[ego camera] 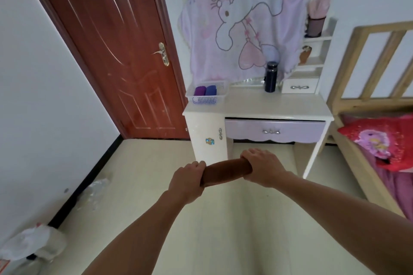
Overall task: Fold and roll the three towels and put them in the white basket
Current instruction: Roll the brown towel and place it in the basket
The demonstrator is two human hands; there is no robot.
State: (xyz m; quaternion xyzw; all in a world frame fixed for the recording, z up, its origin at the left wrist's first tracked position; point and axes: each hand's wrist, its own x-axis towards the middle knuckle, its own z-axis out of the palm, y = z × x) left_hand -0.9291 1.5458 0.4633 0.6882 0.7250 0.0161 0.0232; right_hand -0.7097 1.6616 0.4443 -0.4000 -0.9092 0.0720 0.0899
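Observation:
A brown towel [225, 171], rolled into a tight cylinder, hangs in the air in front of the dressing table. My left hand [186, 182] grips its left end and my right hand [262, 166] grips its right end. The white basket [206, 98] stands on the left end of the dressing table top [268, 105]. Inside it lie a rolled purple towel [199, 91] and a rolled blue towel [211, 90], side by side.
A dark blue flask [270, 77] stands at the back of the table, beside a small drawer unit [299, 85]. A red-brown door [116, 51] is to the left. A wooden bed [375, 118] with red bedding is on the right. Plastic bags [33, 243] lie along the left wall.

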